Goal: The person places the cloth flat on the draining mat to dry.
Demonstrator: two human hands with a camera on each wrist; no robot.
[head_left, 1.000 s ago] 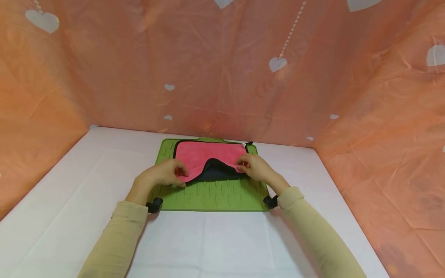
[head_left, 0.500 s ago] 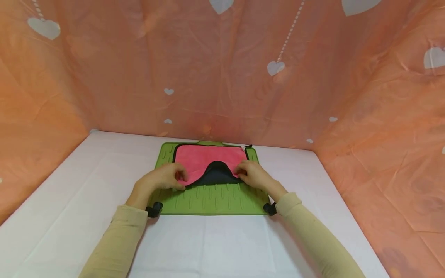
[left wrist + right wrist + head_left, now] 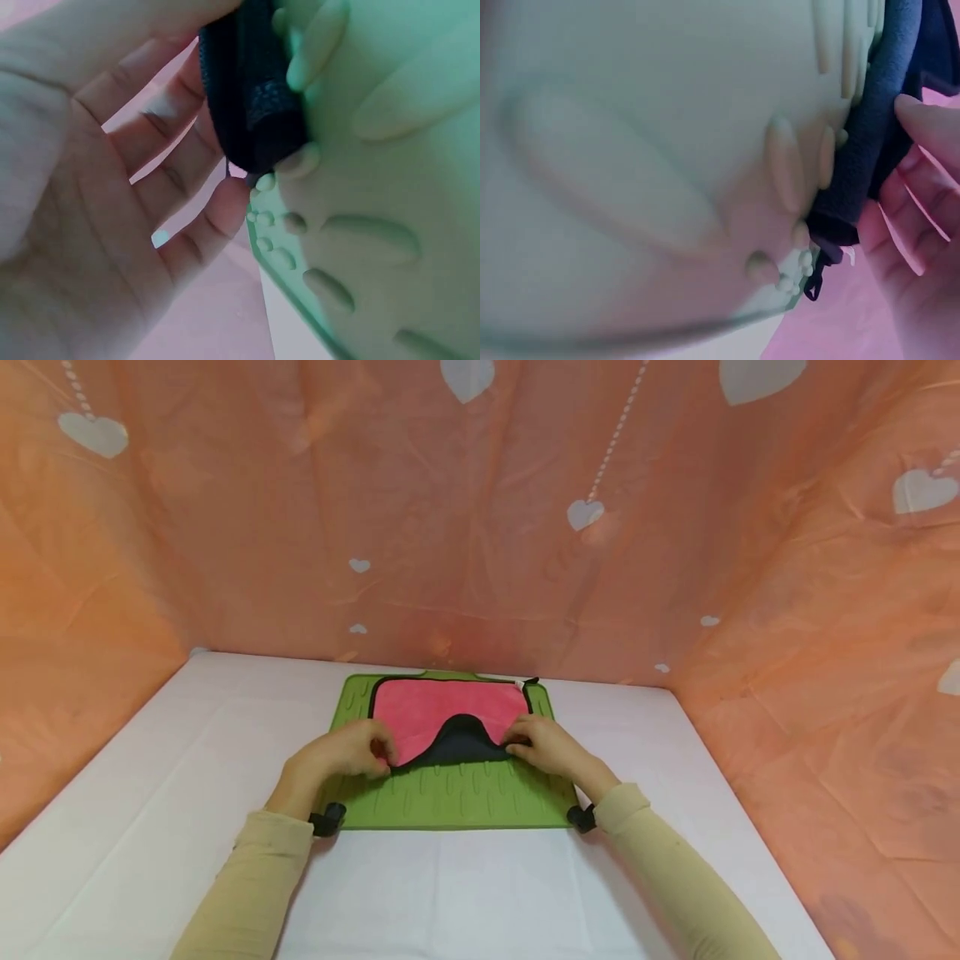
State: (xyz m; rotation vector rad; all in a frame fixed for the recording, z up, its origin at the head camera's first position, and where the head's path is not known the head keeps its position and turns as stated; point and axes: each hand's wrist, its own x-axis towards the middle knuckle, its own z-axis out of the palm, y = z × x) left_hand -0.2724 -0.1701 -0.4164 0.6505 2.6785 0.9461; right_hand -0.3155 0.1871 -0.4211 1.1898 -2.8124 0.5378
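In the head view a pink cloth with black edging and a dark underside lies on a green ridged mat. The middle of its near edge bulges up in an arch, so the dark side shows. My left hand pinches the near left corner, with thumb and fingertips together there. At the near right corner my right hand pinches the edge between thumb and fingers. Both wrist views show the dark cloth close up, a dark edge by the left thumb and a dark roll beside the right thumb.
The mat lies on a white table. An orange curtain with white hearts stands behind it and along both sides. A small white tag and a black loop stick out at the cloth's far right corner.
The right hand has come slightly nearer and lower with its corner of the cloth. The near edge lies lower at both sides. The head view has tilted up a little.
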